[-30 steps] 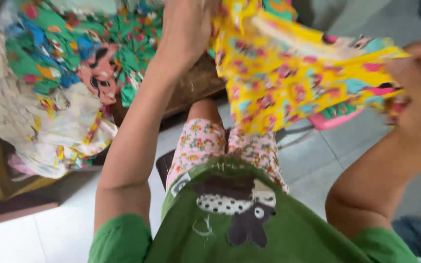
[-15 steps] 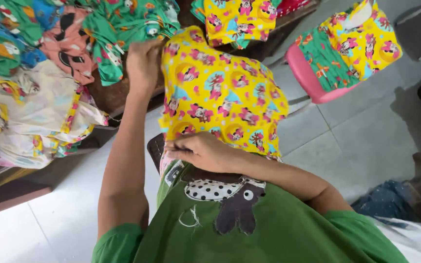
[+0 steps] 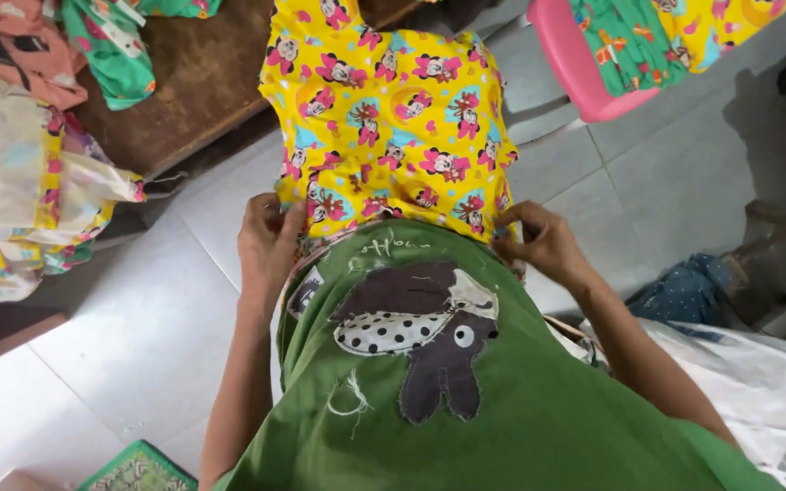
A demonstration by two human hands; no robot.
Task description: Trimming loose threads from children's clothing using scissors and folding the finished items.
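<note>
Both arms bare, reaching down and forward from the shoulders, elbows bent slightly outward. Left hand (image 3: 268,238) at the lower left corner of the yellow cloth (image 3: 391,118), back of the hand up, fingers (image 3: 289,218) curled and pinching the hem. Right hand (image 3: 539,241) at the lower right corner of the same cloth, wrist angled inward, fingers bent and closed on the edge. Hands well apart, level with each other, just ahead of the belly.
</note>
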